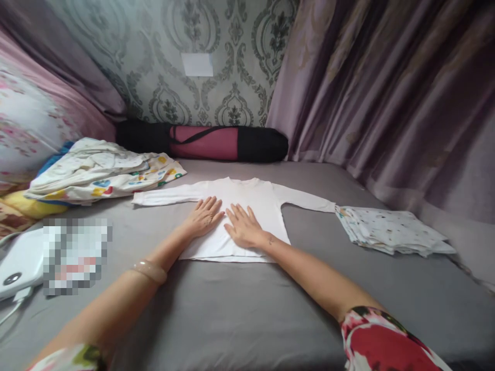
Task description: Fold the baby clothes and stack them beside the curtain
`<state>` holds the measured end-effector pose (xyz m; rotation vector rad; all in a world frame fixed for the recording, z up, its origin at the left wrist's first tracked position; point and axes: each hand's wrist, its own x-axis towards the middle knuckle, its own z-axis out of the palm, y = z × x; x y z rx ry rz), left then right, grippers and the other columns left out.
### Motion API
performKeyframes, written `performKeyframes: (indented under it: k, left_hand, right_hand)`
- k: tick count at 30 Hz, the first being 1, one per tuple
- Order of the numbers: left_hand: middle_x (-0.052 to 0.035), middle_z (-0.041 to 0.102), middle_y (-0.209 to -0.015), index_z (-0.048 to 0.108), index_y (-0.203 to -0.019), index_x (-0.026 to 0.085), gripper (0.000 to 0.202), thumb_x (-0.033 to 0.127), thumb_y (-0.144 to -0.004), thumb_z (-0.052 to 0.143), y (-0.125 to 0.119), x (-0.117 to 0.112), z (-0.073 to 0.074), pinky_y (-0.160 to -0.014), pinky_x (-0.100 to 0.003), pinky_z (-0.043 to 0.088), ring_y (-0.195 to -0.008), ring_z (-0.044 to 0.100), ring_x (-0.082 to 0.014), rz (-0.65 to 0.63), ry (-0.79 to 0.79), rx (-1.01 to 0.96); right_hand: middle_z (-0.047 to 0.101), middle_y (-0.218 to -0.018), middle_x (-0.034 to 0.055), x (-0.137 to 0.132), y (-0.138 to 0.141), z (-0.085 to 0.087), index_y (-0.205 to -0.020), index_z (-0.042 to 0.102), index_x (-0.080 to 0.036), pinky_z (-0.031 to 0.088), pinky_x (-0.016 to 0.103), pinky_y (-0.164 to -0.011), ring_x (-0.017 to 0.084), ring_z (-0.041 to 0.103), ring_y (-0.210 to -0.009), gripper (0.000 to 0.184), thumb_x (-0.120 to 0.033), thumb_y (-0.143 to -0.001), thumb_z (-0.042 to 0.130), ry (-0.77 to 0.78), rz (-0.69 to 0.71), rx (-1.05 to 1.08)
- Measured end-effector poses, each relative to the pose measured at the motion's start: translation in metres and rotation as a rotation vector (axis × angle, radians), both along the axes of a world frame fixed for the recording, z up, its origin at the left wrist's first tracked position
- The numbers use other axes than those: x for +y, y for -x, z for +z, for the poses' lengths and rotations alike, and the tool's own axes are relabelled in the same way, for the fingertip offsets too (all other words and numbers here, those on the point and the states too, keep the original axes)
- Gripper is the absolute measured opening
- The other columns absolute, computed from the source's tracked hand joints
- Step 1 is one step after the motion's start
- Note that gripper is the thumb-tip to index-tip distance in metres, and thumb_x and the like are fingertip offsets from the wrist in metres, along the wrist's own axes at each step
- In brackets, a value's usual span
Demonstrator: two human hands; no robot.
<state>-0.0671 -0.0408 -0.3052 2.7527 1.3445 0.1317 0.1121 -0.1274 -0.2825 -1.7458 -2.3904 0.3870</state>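
Observation:
A small white long-sleeved shirt (251,193) lies flat on the grey bed sheet (224,309), its neck away from me and both sleeves stretched out sideways. My left hand (204,217) rests palm down on the left part of its body, fingers extended. Beside it, my right hand (244,226) presses flat near the middle, with the fingers slightly spread. The hands are close together but apart, and neither grips the cloth. Part of the shirt's front is hidden under them.
Folded patterned cloths (390,229) lie right, touching the right cuff. A crumpled printed cloth (104,167) is at left. Nearer stand a white device with a cable (27,263) and a blurred-out item (77,257). A black and maroon rolled bag (204,142) lies along the wall.

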Motion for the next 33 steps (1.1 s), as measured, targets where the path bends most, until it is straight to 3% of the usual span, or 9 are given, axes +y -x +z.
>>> performKeyframes:
  k: [5,9,12,15,17,20,24,33]
  left_hand:
    - [-0.013,0.022,-0.157,0.024,-0.15,0.011,0.071,0.055,-0.096,0.017,0.024,0.001,-0.001,-0.117,-0.046,0.011,-0.146,0.015,-0.0251,-0.012,-0.006,0.081]
    - [-0.0187,0.029,-0.154,0.032,-0.146,0.007,0.071,0.055,-0.095,0.022,0.032,-0.007,0.009,-0.115,-0.051,0.013,-0.144,0.02,-0.0296,-0.012,-0.081,0.192]
    - [-0.0233,0.035,-0.149,0.041,-0.14,0.004,0.063,0.047,-0.096,0.029,0.021,-0.021,0.019,-0.114,-0.052,0.014,-0.142,0.025,-0.0324,0.017,-0.19,0.199]
    - [-0.0198,0.033,-0.151,0.04,-0.14,0.007,0.057,0.042,-0.097,0.028,0.002,-0.041,0.021,-0.116,-0.044,0.018,-0.143,0.025,-0.0274,-0.108,-0.159,0.13]
    - [-0.0183,0.033,-0.152,0.038,-0.142,0.008,0.061,0.047,-0.097,0.026,-0.007,-0.053,0.015,-0.115,-0.042,0.021,-0.143,0.026,-0.0267,-0.141,-0.096,0.079]
    - [-0.0166,0.032,-0.153,0.036,-0.144,0.012,0.063,0.052,-0.097,0.024,-0.008,-0.061,0.002,-0.115,-0.046,0.022,-0.142,0.027,-0.0279,-0.09,-0.063,0.022]
    - [-0.0136,0.031,-0.154,0.034,-0.147,0.015,0.062,0.051,-0.098,0.023,0.002,-0.059,-0.008,-0.116,-0.046,0.018,-0.144,0.024,-0.0254,-0.101,-0.088,-0.007]
    - [-0.0122,0.031,-0.154,0.038,-0.146,0.02,0.063,0.056,-0.096,0.025,0.001,-0.061,-0.008,-0.115,-0.048,0.019,-0.144,0.022,-0.0306,-0.044,-0.1,-0.006]
  right_hand:
    - [0.009,-0.159,0.0135,-0.062,0.005,0.019,-0.151,0.024,-0.013,-0.005,0.051,-0.116,0.025,0.001,-0.147,0.06,-0.044,-0.099,0.024,0.138,0.295,0.093]
    - [0.024,-0.157,0.0087,-0.085,-0.006,0.037,-0.15,0.029,-0.016,0.005,0.041,-0.119,0.019,0.014,-0.146,0.059,-0.046,-0.1,0.019,0.311,0.457,0.238]
    - [0.032,-0.154,0.0075,-0.075,-0.027,0.04,-0.147,0.035,-0.017,0.011,0.037,-0.119,0.017,0.022,-0.144,0.057,-0.044,-0.101,0.017,0.238,0.296,0.294]
    - [0.021,-0.157,0.0142,-0.058,-0.054,0.028,-0.147,0.033,-0.007,0.003,0.043,-0.119,0.023,0.009,-0.147,0.057,-0.038,-0.099,0.025,0.016,-0.03,0.155]
    - [0.016,-0.158,0.0159,-0.052,-0.068,0.016,-0.148,0.029,-0.005,0.003,0.044,-0.118,0.025,0.006,-0.147,0.06,-0.039,-0.099,0.026,-0.009,-0.124,0.069]
    - [0.012,-0.159,0.0147,-0.055,-0.078,0.004,-0.15,0.024,-0.007,0.004,0.044,-0.118,0.024,0.005,-0.147,0.064,-0.045,-0.099,0.022,0.034,-0.104,0.019]
    - [0.009,-0.159,0.014,-0.064,-0.077,0.003,-0.152,0.021,-0.01,0.002,0.044,-0.118,0.024,0.002,-0.147,0.067,-0.05,-0.098,0.019,0.053,-0.075,-0.008]
    - [0.009,-0.159,0.014,-0.064,-0.075,0.004,-0.152,0.02,-0.01,0.0,0.043,-0.118,0.024,0.002,-0.147,0.066,-0.049,-0.098,0.02,0.054,-0.09,-0.049]
